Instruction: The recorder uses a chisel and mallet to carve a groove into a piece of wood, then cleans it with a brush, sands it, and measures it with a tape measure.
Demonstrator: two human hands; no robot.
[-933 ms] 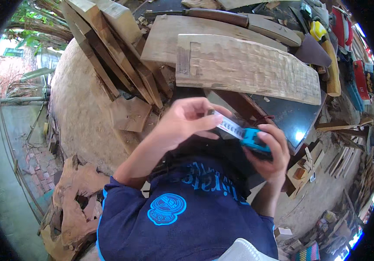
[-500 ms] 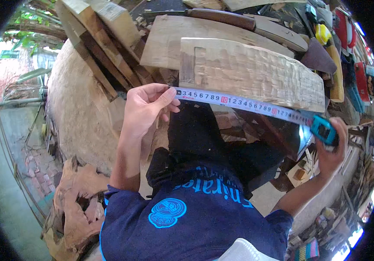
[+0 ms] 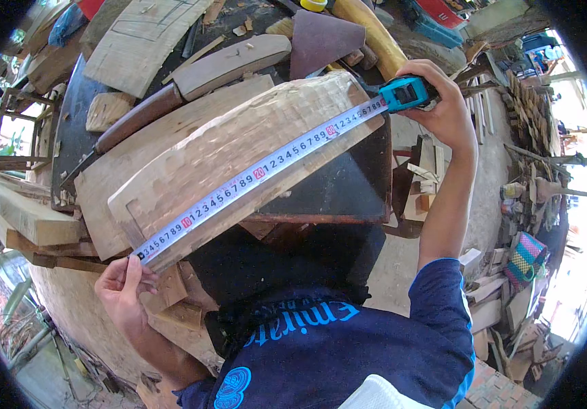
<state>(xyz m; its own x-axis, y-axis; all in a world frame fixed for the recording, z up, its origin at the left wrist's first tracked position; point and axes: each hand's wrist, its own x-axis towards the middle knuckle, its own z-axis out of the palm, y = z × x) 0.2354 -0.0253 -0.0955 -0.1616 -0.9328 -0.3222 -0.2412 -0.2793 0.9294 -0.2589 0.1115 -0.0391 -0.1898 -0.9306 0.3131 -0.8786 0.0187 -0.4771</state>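
Observation:
A tape measure point(image 3: 404, 93) with a teal and black case is gripped in my right hand point(image 3: 443, 102), past the right end of a carved wooden block point(image 3: 218, 150). Its pale blade point(image 3: 259, 172) runs out straight along the near side of the block. At the block's left end my left hand point(image 3: 124, 286) pinches the blade's tip between thumb and fingers. Shallow chisel marks cover the block's upper face, and a groove is cut near its left end. Beneath it lies a flat wooden board point(image 3: 95, 184).
Behind the block are a long blade with a brown sheath or handle point(image 3: 140, 117), a curved wooden piece point(image 3: 235, 63), brown sandpaper point(image 3: 324, 42) and a yellow wooden handle point(image 3: 375, 37). Thick planks point(image 3: 27, 211) lean at the left. The dark table's edge point(image 3: 320, 219) faces me.
The view has swung to the right. The tape, earlier held off the block's near edge, now lies along the block, with more of the blade drawn out.

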